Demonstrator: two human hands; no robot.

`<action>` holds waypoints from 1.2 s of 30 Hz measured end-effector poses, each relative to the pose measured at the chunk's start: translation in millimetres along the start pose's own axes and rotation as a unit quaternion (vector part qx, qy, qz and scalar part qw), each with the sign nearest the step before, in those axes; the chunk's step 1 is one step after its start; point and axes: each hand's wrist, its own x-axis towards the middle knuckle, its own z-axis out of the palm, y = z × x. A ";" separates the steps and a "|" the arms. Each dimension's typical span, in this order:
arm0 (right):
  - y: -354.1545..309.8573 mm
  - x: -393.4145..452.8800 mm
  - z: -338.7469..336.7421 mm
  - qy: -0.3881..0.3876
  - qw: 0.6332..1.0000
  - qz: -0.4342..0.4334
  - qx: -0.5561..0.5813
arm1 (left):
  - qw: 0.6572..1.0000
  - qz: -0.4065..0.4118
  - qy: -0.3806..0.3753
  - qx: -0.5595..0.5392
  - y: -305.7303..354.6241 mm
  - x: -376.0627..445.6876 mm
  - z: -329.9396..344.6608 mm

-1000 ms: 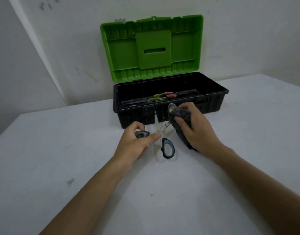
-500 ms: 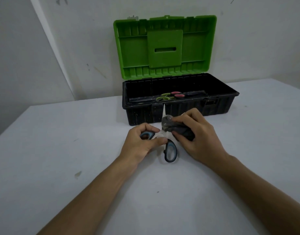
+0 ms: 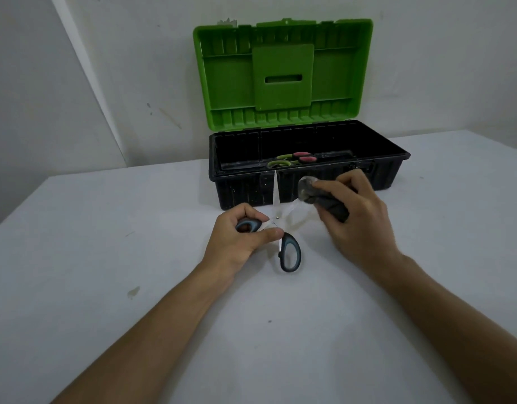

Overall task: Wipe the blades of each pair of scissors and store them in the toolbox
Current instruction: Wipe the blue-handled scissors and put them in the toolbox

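Shifted rightward off upright blade: right hand [image 3: 359, 217], fingers clenched on dark grey cloth [image 3: 324, 199]. Left hand [image 3: 239, 240] pinching open grey-handled steel scissors [image 3: 280, 228], mid-table before green-lidded black toolbox [image 3: 391, 173].

A white bench [image 3: 163, 287] fills the near part of the scene, with a small dark stain [image 3: 133, 292] at its near left and a tiny dark speck [image 3: 269, 321] near the middle. Beyond it rises a pale wall [image 3: 120, 68], scuffed with faint marks [image 3: 169, 122] at far left
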 end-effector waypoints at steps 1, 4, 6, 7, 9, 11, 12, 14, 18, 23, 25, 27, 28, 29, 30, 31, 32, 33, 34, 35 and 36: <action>0.9 -1.0 -2.4 0.005 1.000 0.001 -0.001 | 1.000 0.002 0.001 0.006 -0.6 0.2 0.9; -7.4 -8.0 -4.8 -0.048 0.996 -0.072 0.005 | 1.000 0.010 0.001 0.016 -1.6 1.5 0.6; -10.9 -7.8 -2.1 -0.078 0.993 -0.092 0.005 | 1.000 0.014 0.000 0.017 -1.2 1.7 -2.0; -9.1 -5.4 -0.3 -0.069 0.995 -0.078 0.005 | 1.000 0.016 0.000 0.017 -1.1 2.1 -3.6; -2.4 -0.5 0.5 -0.031 0.999 -0.029 0.002 | 0.999 0.020 0.004 0.025 -1.3 2.7 -6.6; 2.7 0.9 -3.5 0.004 1.000 -0.001 -0.009 | 0.999 0.028 0.005 0.035 -1.2 2.8 -7.3; 1.9 -0.2 -6.1 0.013 1.000 -0.005 -0.012 | 0.999 0.034 0.002 0.039 -0.9 2.7 -6.8; -5.8 -4.0 -8.9 0.000 0.999 -0.052 -0.006 | 0.998 0.041 -0.004 0.041 -0.4 2.5 -5.6; -10.9 -5.2 -0.7 -0.050 0.994 -0.093 -0.004 | 0.999 0.029 0.001 0.017 -0.6 1.4 -6.9; 4.0 0.4 -9.5 0.042 0.999 0.010 -0.009 | 1.000 0.017 -0.003 0.010 1.1 1.4 -6.0; -3.1 -3.8 -12.6 0.019 0.999 -0.040 -0.011 | 1.000 0.018 -0.006 0.018 1.8 1.5 -4.5; -10.7 -6.6 -8.9 -0.037 0.995 -0.092 -0.009 | 1.000 0.014 -0.008 0.013 2.2 0.7 -4.9; -11.4 -5.7 -5.3 -0.059 0.994 -0.097 -0.008 | 1.000 0.009 -0.008 0.005 2.6 0.3 -5.5; -10.0 -3.8 -2.2 -0.064 0.994 -0.085 -0.006 | 1.000 0.004 -0.008 -0.005 2.9 0.0 -6.5; -6.9 -1.6 -0.7 -0.056 0.996 -0.064 -0.004 | 1.000 0.000 -0.008 -0.014 3.2 -0.1 -7.4; -2.8 0.1 -1.0 -0.037 0.998 -0.041 -0.008 | 1.000 -0.002 -0.008 -0.021 3.5 -0.1 -7.9; 1.4 1.2 -3.5 -0.013 1.000 -0.019 -0.018 | 1.000 -0.002 -0.010 -0.024 3.7 0.2 -7.8; 4.2 1.4 -6.8 0.008 1.000 -0.003 -0.030 | 1.000 -0.002 -0.012 -0.025 3.9 0.2 -7.1; 4.6 0.7 -10.2 0.022 0.999 0.003 -0.035 | 1.000 -0.002 -0.013 -0.023 3.8 0.4 -6.2; 2.4 -0.8 -12.8 0.026 0.999 -0.004 -0.034 | 1.000 0.000 -0.013 -0.020 3.6 0.5 -5.3; -1.6 -2.4 -14.0 0.017 0.999 -0.026 -0.030 | 1.000 0.003 -0.012 -0.017 3.3 0.6 -4.6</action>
